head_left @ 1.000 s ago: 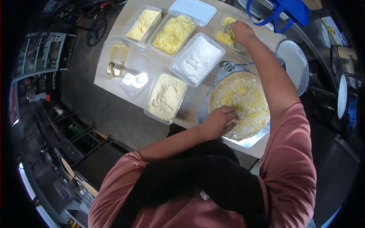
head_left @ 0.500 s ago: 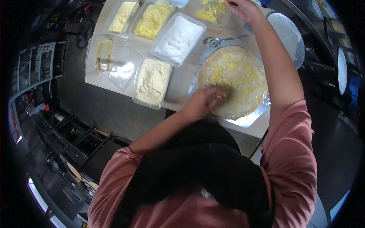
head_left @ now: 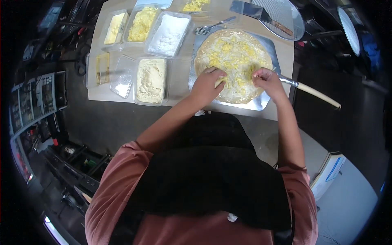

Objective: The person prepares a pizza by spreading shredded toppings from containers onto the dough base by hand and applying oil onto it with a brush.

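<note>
A round pizza (head_left: 234, 53) with a pale base and scattered yellow crumbled topping lies on a metal pizza peel (head_left: 274, 55). The peel's long handle (head_left: 316, 94) sticks out past the table's right side. Over the pizza's near left part is my left hand (head_left: 207, 85), its fingers curled inward around a bit of something pale yellow. At the right part of the pizza, my right hand (head_left: 269, 83) has its fingertips pinched together. What sits between those fingertips is too small to make out.
Left of the pizza stand tubs of creamy spread (head_left: 150, 81), white topping (head_left: 165, 38), grated yellow cheese (head_left: 142, 24) and a pale block (head_left: 114, 30). A spoon (head_left: 214, 26), a spatula (head_left: 253, 11) and a round mesh screen (head_left: 297, 24) lie toward the back.
My right hand has come back from the tub of yellow bits at the far side to the pizza's right part. My left hand remains over the pizza. The camera view has shifted.
</note>
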Action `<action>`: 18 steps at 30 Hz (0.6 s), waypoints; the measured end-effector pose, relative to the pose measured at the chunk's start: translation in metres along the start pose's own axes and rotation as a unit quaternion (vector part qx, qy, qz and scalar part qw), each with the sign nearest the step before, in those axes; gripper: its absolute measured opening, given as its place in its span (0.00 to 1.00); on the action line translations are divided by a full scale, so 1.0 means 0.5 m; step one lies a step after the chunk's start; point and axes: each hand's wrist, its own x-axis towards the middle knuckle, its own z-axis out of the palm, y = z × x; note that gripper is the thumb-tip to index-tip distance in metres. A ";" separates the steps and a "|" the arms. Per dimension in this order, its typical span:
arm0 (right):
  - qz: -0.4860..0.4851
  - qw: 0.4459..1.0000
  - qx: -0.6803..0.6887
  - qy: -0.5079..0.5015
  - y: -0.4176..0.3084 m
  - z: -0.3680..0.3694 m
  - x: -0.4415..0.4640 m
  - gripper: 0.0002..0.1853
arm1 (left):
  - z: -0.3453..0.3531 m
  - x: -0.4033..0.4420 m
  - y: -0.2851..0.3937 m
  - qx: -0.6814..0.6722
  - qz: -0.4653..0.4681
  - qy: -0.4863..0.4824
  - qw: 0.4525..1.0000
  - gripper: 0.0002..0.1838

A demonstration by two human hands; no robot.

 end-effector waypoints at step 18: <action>-0.069 0.962 -0.224 0.139 0.034 0.041 -0.076 0.10 | 0.107 0.034 0.052 0.169 0.098 -0.017 0.981 0.14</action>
